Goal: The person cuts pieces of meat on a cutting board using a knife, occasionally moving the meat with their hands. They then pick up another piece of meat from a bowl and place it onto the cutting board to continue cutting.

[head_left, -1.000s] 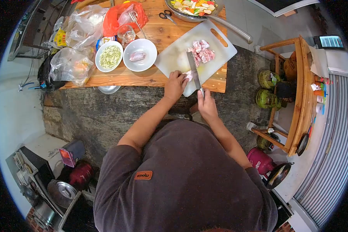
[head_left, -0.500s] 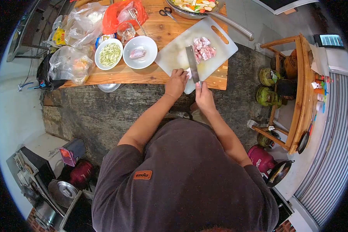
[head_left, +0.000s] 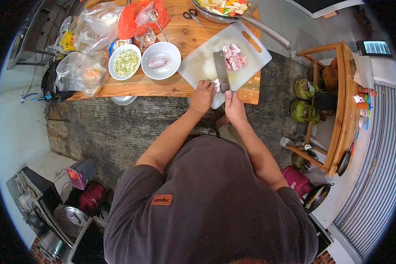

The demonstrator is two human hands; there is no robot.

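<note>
My right hand [head_left: 236, 109] is closed round the handle of a cleaver [head_left: 221, 72], whose broad blade points away from me over the white cutting board [head_left: 198, 61]. My left hand [head_left: 203, 97] has its fingers curled on a small pale piece of raw meat [head_left: 217, 84], just left of the blade. Right of the blade lies a heap of cut raw meat [head_left: 236, 61], pink and white. The hand hides most of the cleaver's handle.
Left of the board stand a white bowl [head_left: 174, 72] with a meat piece and a bowl of pale green shreds [head_left: 126, 63]. Scissors [head_left: 191, 14] and a pan [head_left: 220, 17] of cut vegetables lie behind. Plastic bags [head_left: 94, 26] crowd the table's left. A wooden rack [head_left: 336, 110] stands right.
The cleaver blade has turned so that more of its flat side shows. My left hand stays at the small meat piece, and the whole view has shifted slightly.
</note>
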